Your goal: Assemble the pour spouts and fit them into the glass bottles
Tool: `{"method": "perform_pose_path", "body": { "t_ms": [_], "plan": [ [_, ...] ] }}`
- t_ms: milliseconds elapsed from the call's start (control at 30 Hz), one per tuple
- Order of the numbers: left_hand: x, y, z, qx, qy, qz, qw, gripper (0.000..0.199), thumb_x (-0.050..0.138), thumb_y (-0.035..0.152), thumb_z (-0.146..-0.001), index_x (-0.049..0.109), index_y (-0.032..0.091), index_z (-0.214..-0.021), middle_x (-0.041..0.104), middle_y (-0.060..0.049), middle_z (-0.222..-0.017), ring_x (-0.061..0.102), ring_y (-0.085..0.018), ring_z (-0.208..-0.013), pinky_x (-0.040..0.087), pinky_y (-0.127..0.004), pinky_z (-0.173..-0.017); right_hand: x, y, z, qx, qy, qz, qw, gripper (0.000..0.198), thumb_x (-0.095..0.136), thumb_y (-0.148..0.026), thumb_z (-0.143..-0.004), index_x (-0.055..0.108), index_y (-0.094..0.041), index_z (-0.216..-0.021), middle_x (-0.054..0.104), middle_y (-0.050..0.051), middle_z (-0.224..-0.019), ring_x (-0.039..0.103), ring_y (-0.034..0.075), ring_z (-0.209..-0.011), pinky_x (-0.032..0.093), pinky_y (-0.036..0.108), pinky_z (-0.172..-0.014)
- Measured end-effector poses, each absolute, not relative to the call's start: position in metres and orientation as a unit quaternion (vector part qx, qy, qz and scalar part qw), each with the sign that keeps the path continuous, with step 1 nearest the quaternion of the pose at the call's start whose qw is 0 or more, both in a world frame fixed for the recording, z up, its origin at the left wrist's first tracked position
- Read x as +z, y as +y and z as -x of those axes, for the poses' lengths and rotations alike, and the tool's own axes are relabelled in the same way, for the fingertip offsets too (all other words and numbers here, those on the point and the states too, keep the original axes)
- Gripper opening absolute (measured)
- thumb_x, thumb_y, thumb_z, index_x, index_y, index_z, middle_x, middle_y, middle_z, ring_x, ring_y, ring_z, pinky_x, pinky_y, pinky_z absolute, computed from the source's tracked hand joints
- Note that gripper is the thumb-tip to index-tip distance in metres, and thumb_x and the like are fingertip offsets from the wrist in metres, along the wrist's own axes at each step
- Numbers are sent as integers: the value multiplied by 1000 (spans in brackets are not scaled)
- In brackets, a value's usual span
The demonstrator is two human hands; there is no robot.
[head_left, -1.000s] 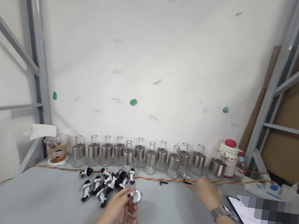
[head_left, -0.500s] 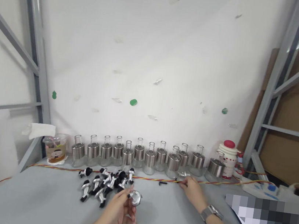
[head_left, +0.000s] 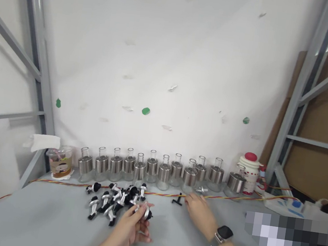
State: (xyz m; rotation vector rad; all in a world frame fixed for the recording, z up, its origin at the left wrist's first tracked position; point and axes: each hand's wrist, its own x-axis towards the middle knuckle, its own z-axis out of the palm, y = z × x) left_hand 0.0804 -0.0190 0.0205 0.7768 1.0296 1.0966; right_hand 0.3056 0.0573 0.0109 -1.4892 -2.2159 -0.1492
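As left hand (head_left: 132,222) pinches a silver pourer (head_left: 147,214), right hand (head_left: 201,212) curls by black pieces (head_left: 177,202), hold unclear, wire (head_left: 161,194) and bottles (head_left: 164,173) beyond.

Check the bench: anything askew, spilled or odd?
Drink cup seems out of place left of the bottles; twisted cable lying across the tabletop could snag. Silver-and-black spouts lie jumbled, facing different ways. Bottles look upright; no spill visible.

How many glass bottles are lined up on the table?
12 bottles, along the wall left to right: four from the cup rightward, four staggered mid-row, an overlapping pair, one alone, and one partly before the flask. None looks hidden.
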Motion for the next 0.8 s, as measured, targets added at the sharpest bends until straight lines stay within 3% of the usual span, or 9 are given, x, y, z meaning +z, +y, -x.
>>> {"method": "perform_pose_path", "body": {
  "t_ms": [133, 333, 533, 700, 800],
  "plan": [
    [20, -19, -77, 494, 431, -356, 666, 58, 62, 50, -64, 48, 19, -111, 54, 3, -57, 54, -11, -44, 47, -27, -50, 12, 58, -310, -65, -793, 551, 253, 25, 39, -10, -79, 62, -18, -74, 62, 7, -77, 56, 22, -79, 36, 34, -72],
    [26, -22, -78, 490, 449, -358, 656, 57, 64, 46, -65, 48, 20, -113, 55, 2, -61, 56, -11, -47, 47, -25, -50, 3, 63, -306, -30, -786, 543, 295, 18, 44, -23, -81, 61, -19, -81, 59, 6, -81, 54, 21, -80, 39, 32, -72],
    [25, -20, -79, 488, 453, -343, 662, 51, 60, 41, -71, 47, 20, -115, 56, 2, -60, 57, -11, -46, 47, -24, -49, -8, 65, -291, 166, -742, 498, 416, 5, 58, -23, -69, 55, -19, -67, 55, 3, -75, 51, 21, -76, 39, 34, -72],
    [27, -23, -80, 490, 438, -334, 676, 56, 54, 34, -77, 32, 16, -126, 63, -3, -68, 61, -13, -53, 50, -28, -58, 3, 72, -299, 249, -679, 509, 468, 15, 49, -30, -74, 49, -19, -63, 54, 0, -60, 50, 16, -58, 39, 30, -59],
    [26, -24, -80, 459, 449, -369, 672, 61, 55, 40, -76, 30, 17, -127, 66, -6, -68, 64, -16, -53, 49, -28, -54, 16, 71, -307, 325, -636, 501, 489, 22, 52, -38, -71, 50, -19, -61, 53, -1, -52, 46, 13, -48, 36, 26, -50]
  ]
}}
